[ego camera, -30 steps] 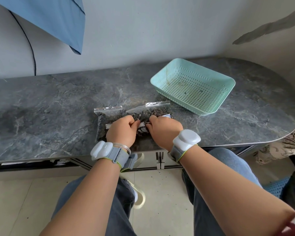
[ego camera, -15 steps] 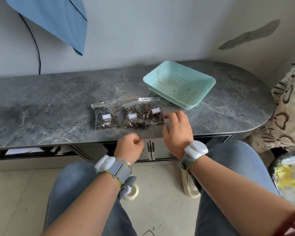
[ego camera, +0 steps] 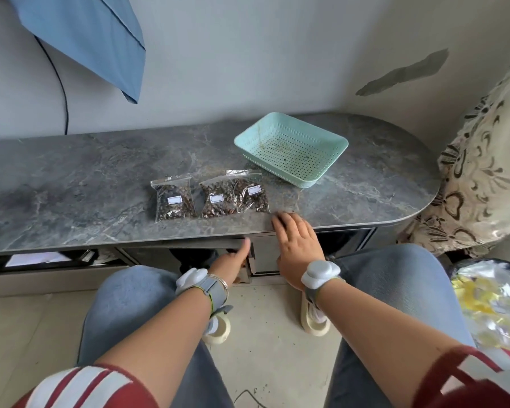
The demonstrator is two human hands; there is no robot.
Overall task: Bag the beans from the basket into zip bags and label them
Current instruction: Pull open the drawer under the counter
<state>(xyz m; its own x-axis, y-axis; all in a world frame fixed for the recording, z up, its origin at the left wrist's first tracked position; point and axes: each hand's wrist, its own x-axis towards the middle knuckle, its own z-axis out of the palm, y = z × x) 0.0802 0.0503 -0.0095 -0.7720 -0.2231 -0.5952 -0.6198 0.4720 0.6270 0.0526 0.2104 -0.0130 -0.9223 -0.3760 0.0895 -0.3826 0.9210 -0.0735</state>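
Now our zip bags (ego camera: 217,200) lie label-up for reading; right hand (ego camera: 299,248) rests spread on the table (ego camera: 71,187) edge, left hand (ego camera: 233,260) with fingers seemingly hidden beneath.

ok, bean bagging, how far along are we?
Done: three filled zip bags lie on the table, left bag, middle bag, right bag, each with a white label; the basket holds only specks. In hand: none of them; the right hand rests open at the table edge, the left hand is low by the cabinet, grip unclear. Left: probably nothing, unless labels need writing; they look blank.
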